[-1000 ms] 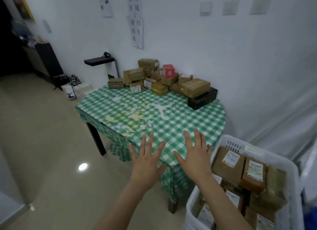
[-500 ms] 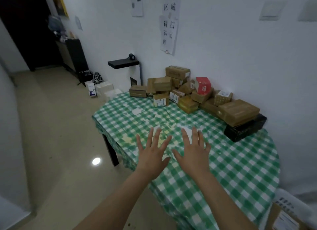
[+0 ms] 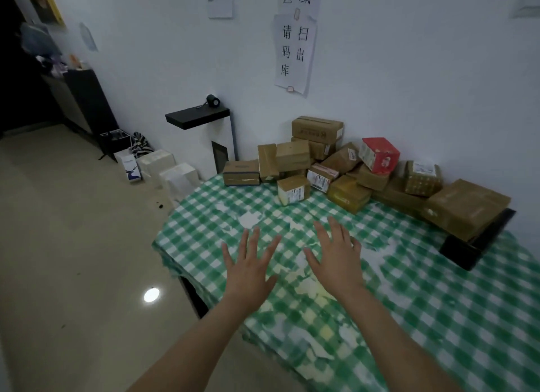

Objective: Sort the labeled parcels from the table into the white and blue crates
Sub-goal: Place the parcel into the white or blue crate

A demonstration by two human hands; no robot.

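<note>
Checked table (image 3: 438,304), parcels (image 3: 347,169) heaped — both hands (image 3: 248,269) empty, spread

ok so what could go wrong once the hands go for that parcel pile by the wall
The left hand and right hand are open and empty. The red box sits tilted on brown parcels; pulling one from beneath may topple it. The large brown carton rests on the black box, so dragging it could shift both. No crate is in view, so a carried parcel might drop during the turn.
</note>
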